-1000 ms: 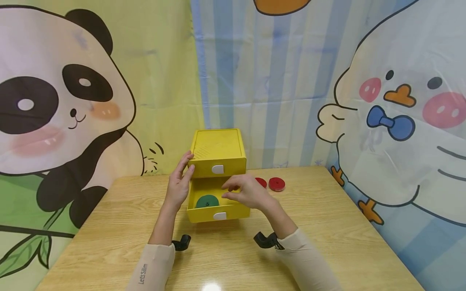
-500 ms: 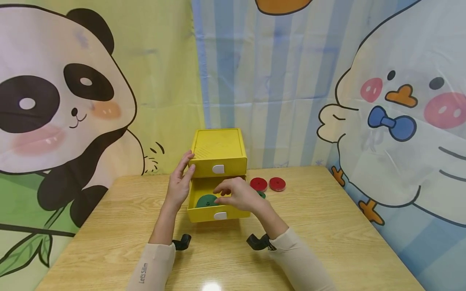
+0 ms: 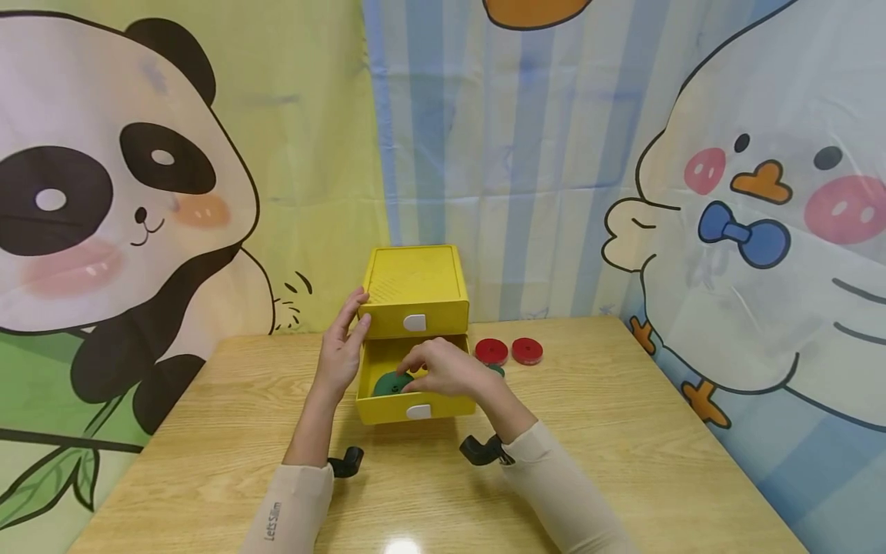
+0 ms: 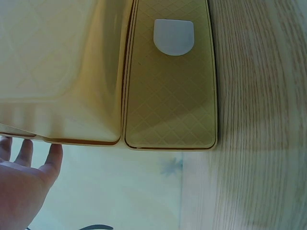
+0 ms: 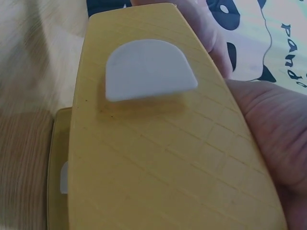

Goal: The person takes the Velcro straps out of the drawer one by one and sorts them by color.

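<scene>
A yellow drawer box [image 3: 415,275] stands on the table, and its middle drawer [image 3: 384,409] is pulled out. In the head view, a flat green disc [image 3: 389,383] with a small centre hole lies in that drawer, at its left. My right hand [image 3: 446,371] reaches over the drawer's right side; thumb and fingers bend about the disc's right edge, and whether they pinch it cannot be told. My left hand [image 3: 338,355] rests against the box's upper left side, fingers fairly straight and thumb at the front corner. In the right wrist view the drawer front [image 5: 158,143] hides my right fingertips.
To the right of the box lie two red discs [image 3: 527,351]. A green piece [image 3: 497,371], partly hidden, is near them. A lower drawer front [image 4: 170,96] with a white tab shows in the left wrist view. A printed curtain [image 3: 484,169] hangs behind the table.
My right hand has moved left and slightly down inside the drawer to the green disc. Its move uncovers the left red disc and a green piece beside the box. My left hand stays put.
</scene>
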`<control>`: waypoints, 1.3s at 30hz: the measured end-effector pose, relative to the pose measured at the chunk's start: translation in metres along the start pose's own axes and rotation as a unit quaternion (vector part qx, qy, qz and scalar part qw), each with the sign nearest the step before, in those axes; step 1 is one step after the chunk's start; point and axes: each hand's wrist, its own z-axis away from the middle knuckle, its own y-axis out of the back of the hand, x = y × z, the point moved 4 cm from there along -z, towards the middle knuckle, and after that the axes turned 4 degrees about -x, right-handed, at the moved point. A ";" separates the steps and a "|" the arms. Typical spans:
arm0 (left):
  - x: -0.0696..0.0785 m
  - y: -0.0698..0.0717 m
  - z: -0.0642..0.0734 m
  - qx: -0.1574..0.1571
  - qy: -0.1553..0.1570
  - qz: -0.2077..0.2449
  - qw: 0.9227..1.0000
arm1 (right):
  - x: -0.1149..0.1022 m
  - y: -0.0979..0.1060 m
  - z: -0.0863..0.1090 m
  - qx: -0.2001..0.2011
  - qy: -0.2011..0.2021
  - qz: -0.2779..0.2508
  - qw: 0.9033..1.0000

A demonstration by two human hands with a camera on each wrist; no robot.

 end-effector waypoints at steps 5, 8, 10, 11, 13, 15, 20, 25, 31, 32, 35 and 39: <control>0.000 0.000 0.000 0.000 -0.001 0.002 1.000 | -0.001 -0.003 -0.011 -0.043 0.004 0.019 0.999; 0.000 0.000 0.000 0.000 0.000 0.005 1.000 | -0.001 -0.003 -0.014 -0.062 -0.008 0.027 0.998; 0.001 0.000 0.000 0.000 -0.001 0.006 1.000 | 0.000 -0.003 -0.016 -0.070 -0.014 0.031 0.997; 0.001 0.000 -0.001 -0.001 -0.002 0.007 1.000 | 0.000 -0.003 -0.016 -0.072 -0.015 0.033 0.997; 0.002 0.000 -0.001 0.000 -0.004 0.009 1.000 | 0.001 -0.003 -0.017 -0.074 -0.014 0.038 0.996; 0.003 0.000 -0.001 0.000 -0.004 0.008 1.000 | 0.001 -0.002 -0.018 -0.074 -0.009 0.045 0.996; 0.003 0.000 0.000 0.002 0.001 0.005 1.000 | 0.001 -0.004 -0.020 -0.066 0.004 0.066 0.996; 0.002 -0.001 0.000 0.002 0.001 0.008 1.000 | 0.004 -0.006 -0.020 -0.062 -0.006 0.071 0.996; 0.002 -0.002 -0.001 0.001 -0.001 0.009 1.000 | 0.003 -0.006 -0.018 -0.059 -0.023 0.088 0.994; 0.001 -0.002 -0.001 0.001 -0.001 0.009 1.000 | 0.003 -0.006 -0.017 -0.058 -0.027 0.089 0.994; 0.001 -0.001 -0.001 0.002 -0.003 0.009 1.000 | 0.004 -0.006 -0.016 -0.052 -0.041 0.093 0.993; 0.001 -0.001 -0.001 0.005 -0.003 0.007 1.000 | 0.006 -0.005 -0.015 -0.042 -0.052 0.090 0.994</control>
